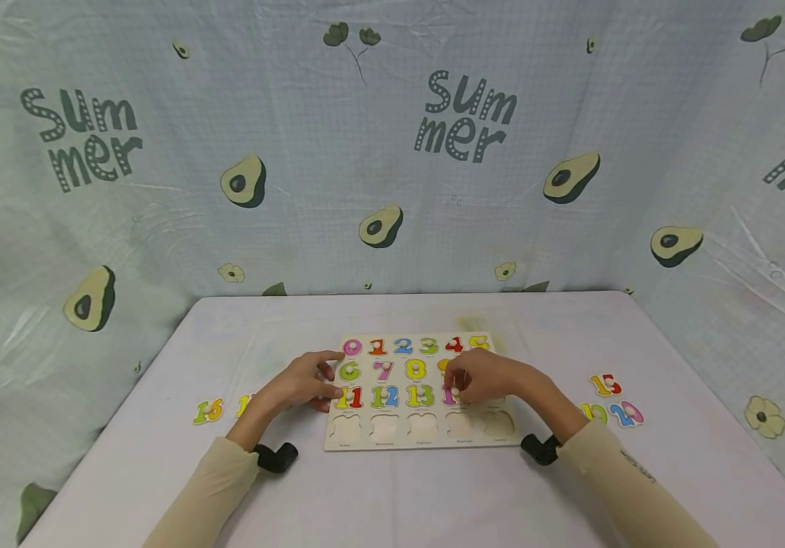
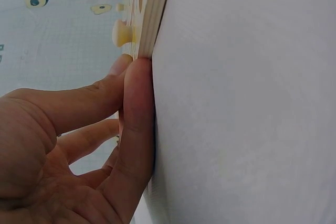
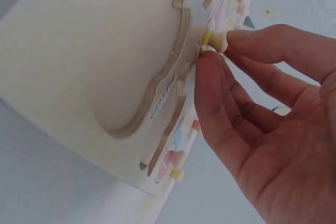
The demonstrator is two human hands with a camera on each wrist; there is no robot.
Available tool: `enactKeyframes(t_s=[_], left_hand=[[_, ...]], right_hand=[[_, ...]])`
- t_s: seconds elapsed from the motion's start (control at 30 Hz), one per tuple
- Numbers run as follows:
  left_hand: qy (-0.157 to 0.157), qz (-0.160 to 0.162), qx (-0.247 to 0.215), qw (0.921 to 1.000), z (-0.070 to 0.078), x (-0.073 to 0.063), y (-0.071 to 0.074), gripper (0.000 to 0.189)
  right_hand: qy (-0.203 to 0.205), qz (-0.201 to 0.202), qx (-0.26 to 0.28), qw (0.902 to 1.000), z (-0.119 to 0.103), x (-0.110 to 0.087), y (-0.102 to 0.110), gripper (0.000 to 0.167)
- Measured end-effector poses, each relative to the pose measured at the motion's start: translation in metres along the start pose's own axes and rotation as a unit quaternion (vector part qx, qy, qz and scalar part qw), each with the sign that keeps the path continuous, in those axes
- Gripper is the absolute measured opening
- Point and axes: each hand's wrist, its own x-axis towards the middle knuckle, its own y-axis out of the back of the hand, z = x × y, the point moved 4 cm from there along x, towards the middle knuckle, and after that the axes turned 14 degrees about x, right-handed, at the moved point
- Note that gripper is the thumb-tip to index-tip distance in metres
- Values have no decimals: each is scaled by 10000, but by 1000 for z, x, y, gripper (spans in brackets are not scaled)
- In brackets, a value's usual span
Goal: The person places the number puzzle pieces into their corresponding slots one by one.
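Note:
A wooden number puzzle board (image 1: 392, 447) lies on the table, with knobbed number pieces in its upper rows and bare recesses along its bottom row. My left hand (image 1: 305, 379) rests at the board's left edge. In the left wrist view, its thumb and a finger touch the edge close to a knob. Over the board's right part, my right hand (image 1: 486, 375) pinches the knob of a purple and yellow number 14 piece (image 3: 206, 39). That piece is low at the board, partly covered by fingers; whether it sits fully in its recess is unclear.
At the left lie a loose 16 piece (image 1: 209, 411) and a yellow piece (image 1: 244, 403) half behind the left arm. To the right are a 15 piece (image 1: 605, 385), a 20 piece (image 1: 627, 414) and a green-yellow piece (image 1: 594, 413). A printed curtain (image 1: 296, 228) hangs behind the table.

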Motion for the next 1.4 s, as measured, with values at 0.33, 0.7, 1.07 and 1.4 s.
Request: enactKeyframes(t_s=[0.33,0.7,1.07,1.4], left_hand=[[23,2,27,10000,-1,2,0,73],[28,65,132,9999,-1,2,0,73],[46,132,235,9996,-1,3,1,72],[45,142,283,9995,0,2,0,71]], right_hand=[[229,409,153,9988,6,-18,26,11],[203,864,275,9957,20,-55,63,5],[-284,1117,369,9926,58,-93,97,8],[-696,1167,594,9889,97,-125,108,14]])
